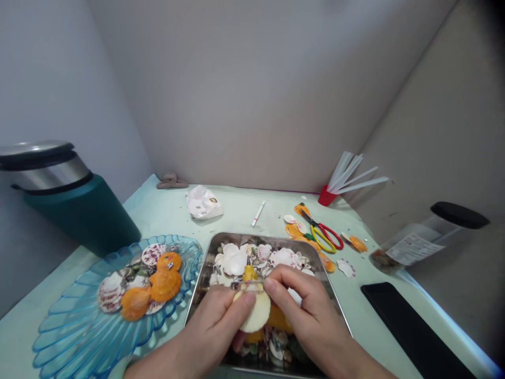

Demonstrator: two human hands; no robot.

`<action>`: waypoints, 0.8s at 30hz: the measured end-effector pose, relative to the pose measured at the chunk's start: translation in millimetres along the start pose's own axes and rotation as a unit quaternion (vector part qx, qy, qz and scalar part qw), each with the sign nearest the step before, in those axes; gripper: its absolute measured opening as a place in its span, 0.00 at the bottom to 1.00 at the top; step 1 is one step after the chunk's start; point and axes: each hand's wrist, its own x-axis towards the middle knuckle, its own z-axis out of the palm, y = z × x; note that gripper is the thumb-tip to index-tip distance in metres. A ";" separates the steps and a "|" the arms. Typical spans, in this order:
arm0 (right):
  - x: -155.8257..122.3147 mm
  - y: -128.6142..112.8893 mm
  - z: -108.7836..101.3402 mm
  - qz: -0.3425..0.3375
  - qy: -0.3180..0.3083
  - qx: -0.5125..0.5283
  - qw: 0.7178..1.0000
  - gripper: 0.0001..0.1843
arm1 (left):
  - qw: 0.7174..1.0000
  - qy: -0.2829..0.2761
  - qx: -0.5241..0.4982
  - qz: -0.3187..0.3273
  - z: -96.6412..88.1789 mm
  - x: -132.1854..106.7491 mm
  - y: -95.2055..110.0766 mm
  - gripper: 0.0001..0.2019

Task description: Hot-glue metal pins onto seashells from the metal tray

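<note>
A pale cream scallop shell [258,313] is held over the metal tray [333,287], its broad side toward me. My left hand [219,318] is closed on its left side, thumb lying across the face. At the hinge edge, the thumb and forefinger of my right hand [302,302] are pinched together against the shell; any small piece between them is hidden. Just beyond is a yellow nozzle [249,272] with a dark pointed tip, apparently part of a glue gun whose yellow body shows below my hands. Shells [233,259], white and speckled, fill the tray around it.
Left stand a blue scalloped dish [79,326] of shells and a teal bottle [84,210]. Behind the tray lie a crumpled wrapper [204,202] and white stick [258,213]. Pliers [325,234], orange shells [358,243], a red cup [327,196] of translucent sticks, a jar [418,242] and black slab [414,329] lie right.
</note>
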 end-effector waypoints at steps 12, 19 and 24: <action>-2.1 3.5 0.0 -0.175 0.048 -0.068 0.981 0.11 | 0.998 0.047 0.027 0.013 1.1 -1.4 4.3 0.24; -2.6 6.5 3.5 -0.212 0.067 -0.124 0.967 0.11 | 0.992 0.042 0.112 0.040 0.5 -2.0 6.3 0.23; -4.9 8.4 5.4 -0.230 0.083 -0.157 0.957 0.11 | 0.988 0.057 0.137 0.037 1.3 -2.2 0.7 0.23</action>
